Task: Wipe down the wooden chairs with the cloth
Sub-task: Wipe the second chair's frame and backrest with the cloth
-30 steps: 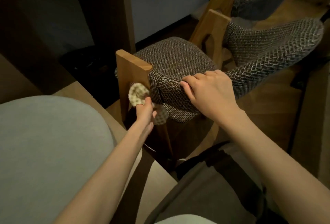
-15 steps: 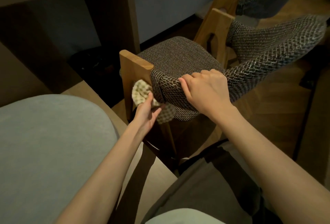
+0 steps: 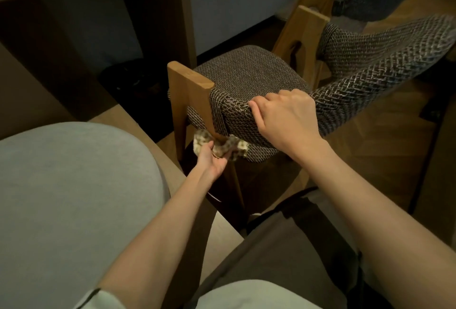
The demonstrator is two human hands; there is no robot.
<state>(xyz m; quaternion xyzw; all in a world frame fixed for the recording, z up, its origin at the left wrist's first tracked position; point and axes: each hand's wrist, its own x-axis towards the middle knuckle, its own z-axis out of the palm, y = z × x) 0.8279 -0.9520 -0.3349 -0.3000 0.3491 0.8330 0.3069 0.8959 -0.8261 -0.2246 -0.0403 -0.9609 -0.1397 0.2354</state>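
Below the seat: checked beige cloth [image 3: 217, 144] wrapped on wooden chair leg [image 3: 195, 101].
Left hand [image 3: 213, 162] closed around cloth; right hand [image 3: 287, 116] clasps woven brown backrest [image 3: 357, 91], fingers curled.

My left hand [image 3: 212, 160] cramped: seat [image 3: 246, 79] overhead, post [image 3: 192, 94] ahead, grey cushion [image 3: 74, 185] left; floor [image 3: 370, 160] right open.

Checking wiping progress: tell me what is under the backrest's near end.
The left hand holds the checked cloth around the wooden post there. The post's surface beneath the cloth is covered.
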